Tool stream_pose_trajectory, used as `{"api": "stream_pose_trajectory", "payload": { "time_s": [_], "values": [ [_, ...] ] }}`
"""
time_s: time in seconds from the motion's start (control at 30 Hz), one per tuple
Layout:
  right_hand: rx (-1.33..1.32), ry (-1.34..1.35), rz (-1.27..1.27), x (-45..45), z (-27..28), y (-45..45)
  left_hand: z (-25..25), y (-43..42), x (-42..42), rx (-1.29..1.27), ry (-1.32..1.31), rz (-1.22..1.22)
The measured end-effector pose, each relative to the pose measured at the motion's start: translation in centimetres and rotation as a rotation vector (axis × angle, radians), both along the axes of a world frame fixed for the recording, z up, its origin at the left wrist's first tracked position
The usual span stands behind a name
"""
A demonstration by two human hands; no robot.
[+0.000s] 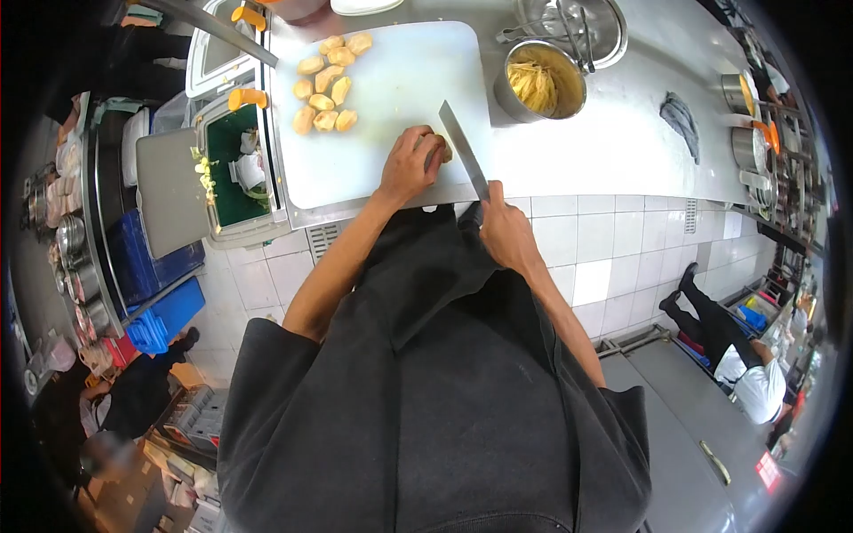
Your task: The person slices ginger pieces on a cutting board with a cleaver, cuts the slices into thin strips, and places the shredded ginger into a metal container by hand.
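Note:
My left hand (411,166) is closed on a brownish, potato-like piece (445,152) at the lower right of the white cutting board (391,98). Just right of it, my right hand (503,224) grips the handle of a large knife (464,151), whose blade slants up and left over the board beside the piece. Several peeled yellowish pieces (340,55) lie grouped at the board's upper left. A metal pot (569,109) holding yellow strips (531,86) stands right of the board.
Left of the board is an open green-lined bin (222,142) with scraps. Behind the pot sit a metal bowl (619,35) and utensils. A grey cloth (681,126) lies on the steel counter (613,160). Other people are at the far left and far right.

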State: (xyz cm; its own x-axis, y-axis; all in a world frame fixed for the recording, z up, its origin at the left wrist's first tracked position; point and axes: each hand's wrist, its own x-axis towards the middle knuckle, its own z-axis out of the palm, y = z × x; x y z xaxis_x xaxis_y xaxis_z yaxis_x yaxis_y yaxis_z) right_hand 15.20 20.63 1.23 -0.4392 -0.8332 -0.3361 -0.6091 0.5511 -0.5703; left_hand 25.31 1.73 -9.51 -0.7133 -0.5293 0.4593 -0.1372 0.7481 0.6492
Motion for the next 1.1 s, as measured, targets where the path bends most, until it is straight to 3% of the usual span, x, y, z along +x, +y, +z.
{"api": "stream_pose_trajectory", "payload": {
  "time_s": [0.57, 0.77, 0.87, 0.93, 1.03, 1.1],
  "values": [
    [0.142, -0.068, -0.019, 0.5, 0.8, 0.7, 0.1, -0.2, -0.4, 0.008, -0.009, -0.02],
    [-0.079, -0.028, 0.03, -0.3, -3.0, -0.2, 0.3, -0.4, -0.4, 0.004, -0.004, -0.009],
    [-0.052, -0.028, 0.018, -0.1, -0.2, -0.1, 0.2, -0.2, -0.6, 0.011, -0.006, -0.004],
    [0.138, -0.059, -0.033, 0.6, 1.8, 0.0, 0.2, 0.0, -0.4, 0.028, 0.024, -0.013],
    [0.103, -0.026, -0.011, 0.8, 1.2, 0.2, 0.3, -0.1, -0.3, 0.042, 0.008, -0.015],
    [-0.004, -0.033, 0.003, 0.5, -2.6, 0.0, 0.5, -0.1, -0.2, 0.044, 0.0, -0.012]
  ]
}}
